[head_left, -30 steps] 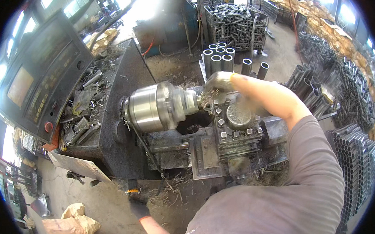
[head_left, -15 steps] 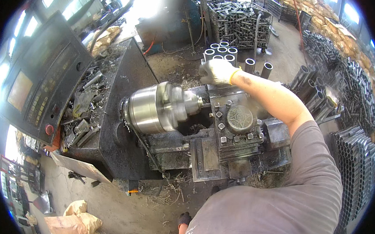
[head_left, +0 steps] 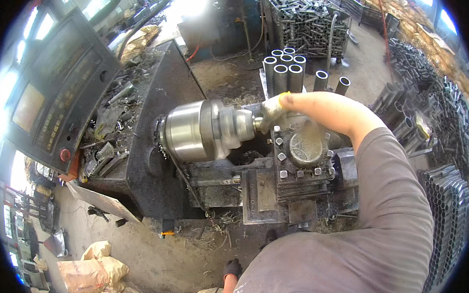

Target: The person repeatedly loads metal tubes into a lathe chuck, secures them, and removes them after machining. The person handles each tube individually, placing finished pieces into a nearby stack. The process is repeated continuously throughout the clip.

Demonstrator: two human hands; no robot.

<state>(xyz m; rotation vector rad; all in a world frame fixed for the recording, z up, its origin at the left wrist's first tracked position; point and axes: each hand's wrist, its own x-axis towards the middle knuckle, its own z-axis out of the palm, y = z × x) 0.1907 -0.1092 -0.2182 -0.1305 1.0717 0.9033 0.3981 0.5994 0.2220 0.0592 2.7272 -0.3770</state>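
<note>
My right hand (head_left: 271,112), in a pale glove with a yellow cuff and darkened fingers, reaches down at the free end of a short metal workpiece (head_left: 257,124). The fingers are smeared and partly hidden, so I cannot tell whether they touch or grip it. The workpiece sticks out from the lathe chuck (head_left: 190,132), whose jaws look blurred. Just below that hand sits the square tool post (head_left: 304,169) with its round top and several bolts. Low in the picture, my left hand (head_left: 232,268) hangs beside my body in a dark glove; its fingers are too small to read.
Several upright metal tubes (head_left: 288,74) stand behind the lathe. A control panel (head_left: 54,98) and a chip-littered headstock top (head_left: 110,127) are at the left. Stacked tubes (head_left: 448,208) and a wire crate of parts (head_left: 310,29) lie right and far. Brown sacks (head_left: 92,273) sit lower left.
My right hand has come away from near the standing tubes, toward me, down to the workpiece's free end. The left hand has barely moved. The view has shifted slightly.
</note>
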